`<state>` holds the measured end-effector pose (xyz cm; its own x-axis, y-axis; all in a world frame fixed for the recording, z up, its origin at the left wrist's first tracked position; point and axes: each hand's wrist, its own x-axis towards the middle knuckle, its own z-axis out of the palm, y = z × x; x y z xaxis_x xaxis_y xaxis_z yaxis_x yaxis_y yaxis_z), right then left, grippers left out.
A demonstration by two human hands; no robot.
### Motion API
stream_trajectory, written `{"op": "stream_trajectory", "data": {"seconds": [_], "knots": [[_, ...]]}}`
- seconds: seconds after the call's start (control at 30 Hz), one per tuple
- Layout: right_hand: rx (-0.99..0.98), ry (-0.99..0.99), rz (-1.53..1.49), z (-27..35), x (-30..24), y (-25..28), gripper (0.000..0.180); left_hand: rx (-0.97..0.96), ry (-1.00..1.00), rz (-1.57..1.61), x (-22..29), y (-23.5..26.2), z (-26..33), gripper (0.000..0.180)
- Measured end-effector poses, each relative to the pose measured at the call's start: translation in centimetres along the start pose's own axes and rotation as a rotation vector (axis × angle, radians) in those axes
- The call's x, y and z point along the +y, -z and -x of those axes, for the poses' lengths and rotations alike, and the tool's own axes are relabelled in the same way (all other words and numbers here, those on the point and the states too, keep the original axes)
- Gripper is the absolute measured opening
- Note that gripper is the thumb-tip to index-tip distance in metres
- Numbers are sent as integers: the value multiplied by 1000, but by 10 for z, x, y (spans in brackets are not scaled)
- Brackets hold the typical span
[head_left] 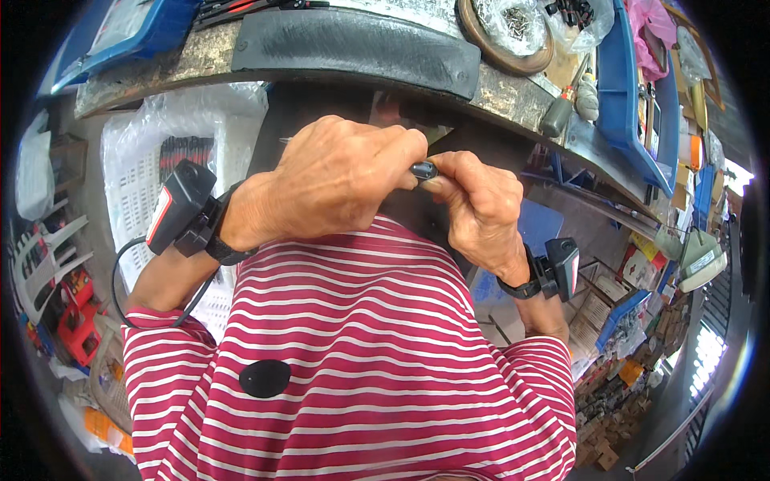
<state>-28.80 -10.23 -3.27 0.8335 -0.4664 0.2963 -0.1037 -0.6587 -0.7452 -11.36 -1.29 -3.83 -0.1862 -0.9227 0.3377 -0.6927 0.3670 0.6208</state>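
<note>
Between my two hands, in front of my chest, is a small dark, shiny part (423,170), mostly covered by fingers, so its kind does not show. My left hand (341,176) closes round its left end, knuckles up. The thumb and forefinger of my right hand (481,196) pinch its right end. Both hands are off the bench, just short of its near edge. A black device is strapped to each wrist.
Ahead is a worn bench with a dark curved pad (357,52) on its edge. A screwdriver (559,112), a round tray (513,32) of small metal pieces and a blue bin (634,104) are at right. A white crate (136,176) stands at left.
</note>
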Motion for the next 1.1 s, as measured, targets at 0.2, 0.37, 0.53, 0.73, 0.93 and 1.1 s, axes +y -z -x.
{"op": "stream_trajectory", "data": {"seconds": [0.2,0.37,0.53,0.73,0.93,1.1], "knots": [[29,11,3,8,-3,-5,14,-38,-2,-3,5,-2,2,22],[-52,95,-12,7,2,0,14,-53,-28,-12,6,-4,5,21],[46,23,-42,10,-1,-6,12,69,27,11,12,-10,4,19],[-40,85,-17,13,1,-3,25,-25,-10,-38,10,-8,4,17],[107,12,-29,19,0,-13,23,25,-9,-5,10,-14,4,15],[10,38,-17,18,8,-9,20,-9,-48,-51,3,-14,4,14]]}}
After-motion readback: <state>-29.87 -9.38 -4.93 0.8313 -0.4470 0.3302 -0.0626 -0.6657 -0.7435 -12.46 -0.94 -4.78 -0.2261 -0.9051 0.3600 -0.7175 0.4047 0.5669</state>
